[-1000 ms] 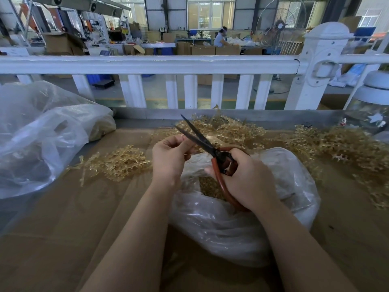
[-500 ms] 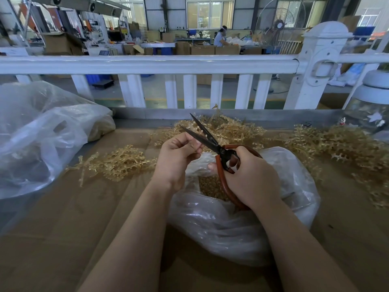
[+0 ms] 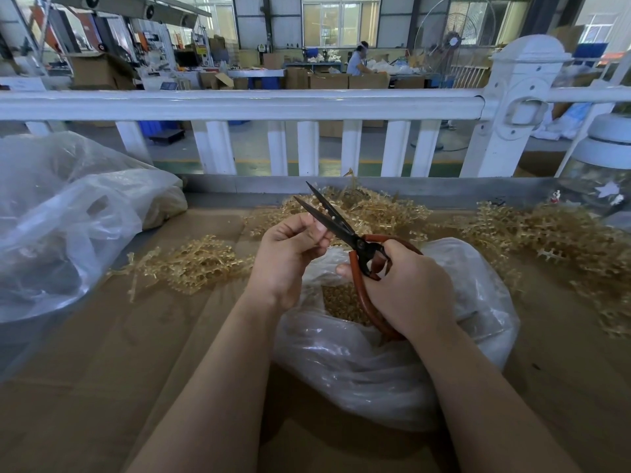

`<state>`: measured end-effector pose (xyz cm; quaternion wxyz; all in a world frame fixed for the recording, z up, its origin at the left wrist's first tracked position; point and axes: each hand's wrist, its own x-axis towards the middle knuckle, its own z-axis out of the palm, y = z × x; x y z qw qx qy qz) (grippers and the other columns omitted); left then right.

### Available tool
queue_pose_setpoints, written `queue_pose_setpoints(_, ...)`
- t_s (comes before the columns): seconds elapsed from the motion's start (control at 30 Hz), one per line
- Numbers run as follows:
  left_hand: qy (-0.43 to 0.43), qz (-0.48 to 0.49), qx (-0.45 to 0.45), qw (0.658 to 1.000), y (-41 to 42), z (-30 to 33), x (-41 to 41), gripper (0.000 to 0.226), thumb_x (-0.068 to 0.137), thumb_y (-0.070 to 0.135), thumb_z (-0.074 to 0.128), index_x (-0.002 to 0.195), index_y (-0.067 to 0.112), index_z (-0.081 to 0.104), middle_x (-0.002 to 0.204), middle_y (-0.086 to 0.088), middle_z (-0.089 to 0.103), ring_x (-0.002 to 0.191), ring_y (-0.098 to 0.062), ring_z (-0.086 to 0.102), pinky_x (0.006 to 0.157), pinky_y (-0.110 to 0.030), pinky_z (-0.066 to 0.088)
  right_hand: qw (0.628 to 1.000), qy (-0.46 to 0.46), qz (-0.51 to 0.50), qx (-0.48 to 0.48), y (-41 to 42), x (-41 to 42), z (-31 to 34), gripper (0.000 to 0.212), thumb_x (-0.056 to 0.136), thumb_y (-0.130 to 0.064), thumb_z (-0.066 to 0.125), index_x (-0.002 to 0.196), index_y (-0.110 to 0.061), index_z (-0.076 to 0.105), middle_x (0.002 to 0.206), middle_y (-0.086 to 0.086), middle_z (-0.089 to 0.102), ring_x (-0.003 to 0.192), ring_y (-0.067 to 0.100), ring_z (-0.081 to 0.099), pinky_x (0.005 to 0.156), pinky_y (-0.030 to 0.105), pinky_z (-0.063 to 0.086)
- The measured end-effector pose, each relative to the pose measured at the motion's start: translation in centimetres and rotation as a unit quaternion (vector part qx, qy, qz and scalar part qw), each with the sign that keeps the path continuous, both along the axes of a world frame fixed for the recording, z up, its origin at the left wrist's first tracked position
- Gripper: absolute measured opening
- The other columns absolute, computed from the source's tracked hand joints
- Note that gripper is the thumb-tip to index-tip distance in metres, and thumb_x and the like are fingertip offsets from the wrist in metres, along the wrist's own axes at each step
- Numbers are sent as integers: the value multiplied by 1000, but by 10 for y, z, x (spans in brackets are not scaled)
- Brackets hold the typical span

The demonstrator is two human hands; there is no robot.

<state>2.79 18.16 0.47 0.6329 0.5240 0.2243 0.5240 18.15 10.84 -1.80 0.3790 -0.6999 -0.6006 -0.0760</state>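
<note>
I see the scissors [image 3: 336,224], their 2 blades parted, above the plastic bag [image 3: 375,370]. My right hand [image 3: 409,291] grips the red handles. My left hand [image 3: 286,257] pinches something too small to tell at the blades. Gold scraps [image 3: 194,268] lie beyond.

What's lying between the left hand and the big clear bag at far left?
Head view: a loose pile of golden plastic sprues on the brown cardboard, between the left hand and the clear bag.
</note>
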Motion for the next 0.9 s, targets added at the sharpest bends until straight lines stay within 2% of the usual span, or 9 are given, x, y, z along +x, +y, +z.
queue_pose_setpoints(0.13, 1, -8, 9, 1000, -2, 1, -1, 18, 81, 12, 63, 67, 20, 70, 67, 1, 59, 65, -11, 48, 69, -24, 41, 1000, 3, 4, -7, -1, 0, 2, 63, 67, -90, 41, 65, -27, 46, 54, -16, 47, 52, 1, 46, 47, 20, 32)
queue_pose_setpoints(0.27, 29, 19, 22, 999, 0, -1, -2, 20, 91, -5, 55, 77, 9, 61, 67, 1, 61, 65, -11, 50, 69, -24, 42, 1000, -25, -5, 12, -2, 0, 2, 54, 73, -83, 49, 65, -32, 37, 53, -18, 42, 49, 0, 41, 45, 19, 26)
queue_pose_setpoints(0.43, 81, 33, 66, 994, -1, -2, -2, 23, 93, -6, 55, 82, 11, 65, 74, -5, 59, 67, -12, 50, 69, -24, 43, 999, -37, -23, 23, -3, 0, 2, 53, 77, -79, 59, 68, -29, 43, 53, -19, 42, 49, -4, 39, 44, 17, 23)
queue_pose_setpoints(0.5, 77, 32, 70, 994, -2, -2, -2, 27, 93, -6, 55, 78, 14, 66, 74, -6, 59, 69, -14, 50, 70, -26, 43, 999, -34, -19, 31, -4, -1, 3, 55, 75, -80, 55, 67, -28, 44, 51, -19, 39, 48, -5, 37, 43, 17, 23)
queue_pose_setpoints(0.73, 59, 5, 71, 996, -3, -2, -2, 18, 93, -3, 55, 86, 10, 64, 74, -1, 62, 70, -14, 51, 73, -29, 43, 1000, -20, -10, 9, -3, 0, 2, 61, 72, -84, 49, 67, -23, 49, 54, -17, 46, 51, 0, 44, 46, 19, 33)
queue_pose_setpoints(0.9, 46, 14, 63, 997, -4, 0, -2, 14, 94, -1, 53, 90, 5, 65, 78, -9, 69, 70, -19, 62, 74, -30, 51, 1000, -18, -14, -6, -1, 1, 2, 60, 73, -84, 51, 67, -24, 48, 56, -13, 51, 54, 6, 49, 50, 26, 43)
